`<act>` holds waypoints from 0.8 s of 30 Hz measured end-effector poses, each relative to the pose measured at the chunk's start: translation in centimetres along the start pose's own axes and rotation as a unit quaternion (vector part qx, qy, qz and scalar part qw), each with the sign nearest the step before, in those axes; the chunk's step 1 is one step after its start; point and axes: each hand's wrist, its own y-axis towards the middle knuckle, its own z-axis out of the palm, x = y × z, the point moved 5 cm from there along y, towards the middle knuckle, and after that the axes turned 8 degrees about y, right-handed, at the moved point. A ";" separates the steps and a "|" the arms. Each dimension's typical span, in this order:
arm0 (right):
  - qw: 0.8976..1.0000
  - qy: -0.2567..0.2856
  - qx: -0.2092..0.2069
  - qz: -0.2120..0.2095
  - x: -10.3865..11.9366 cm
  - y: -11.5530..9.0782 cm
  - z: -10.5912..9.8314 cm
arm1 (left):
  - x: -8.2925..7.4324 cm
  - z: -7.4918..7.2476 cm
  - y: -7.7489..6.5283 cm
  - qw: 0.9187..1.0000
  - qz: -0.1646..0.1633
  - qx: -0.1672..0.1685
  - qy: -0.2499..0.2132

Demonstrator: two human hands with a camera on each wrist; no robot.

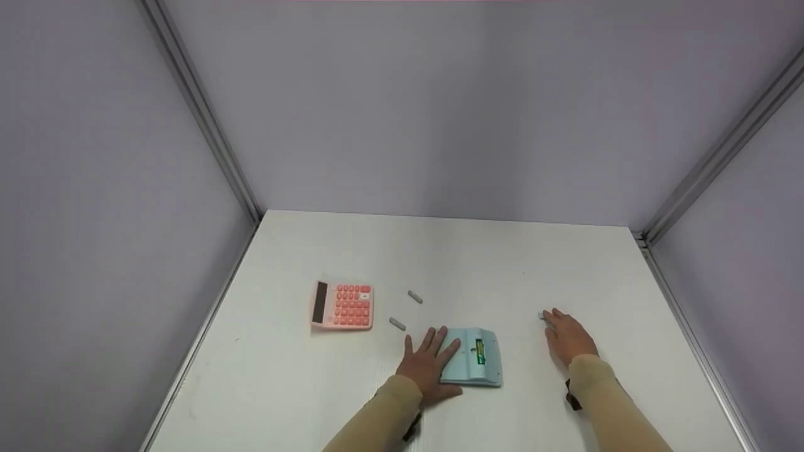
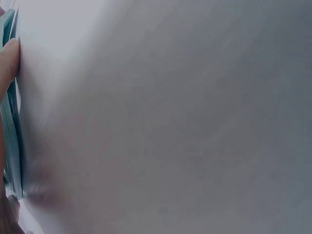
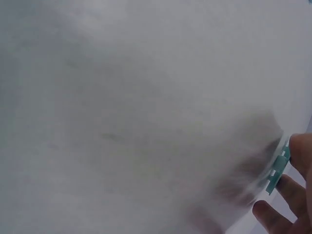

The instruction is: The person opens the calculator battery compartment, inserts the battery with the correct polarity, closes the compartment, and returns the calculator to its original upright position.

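Observation:
A light blue calculator (image 1: 487, 370) lies face down on the table, its battery compartment uncovered and a green battery (image 1: 480, 351) inside. My left hand (image 1: 427, 370) rests with spread fingers over its left side. In the left wrist view, only the calculator's edge (image 2: 14, 146) and part of that hand show. To the right, apart from the calculator, my right hand (image 1: 568, 336) pinches a small teal battery cover (image 3: 278, 170) at the tabletop. The head view shows just one end of this cover, past the fingertips.
A pink calculator (image 1: 342, 306) lies face up at the left. Between the two calculators are two small grey bars (image 1: 415, 296), one nearer the blue calculator. Light panels (image 1: 402, 113) enclose the white table (image 1: 282, 376) at the back and both sides.

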 end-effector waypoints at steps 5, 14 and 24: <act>1.000 -0.013 -0.022 -0.015 0.0 -0.2 0.0 | 0.0 0.4 0.1 1.000 0.001 0.007 -0.002; 0.999 -0.023 -0.034 -0.022 0.1 -0.3 -0.1 | -0.1 0.0 0.0 1.000 -0.001 0.015 -0.004; 0.997 -0.021 -0.052 -0.050 1.8 -0.6 -0.1 | 0.1 1.0 0.4 1.000 -0.003 0.003 0.007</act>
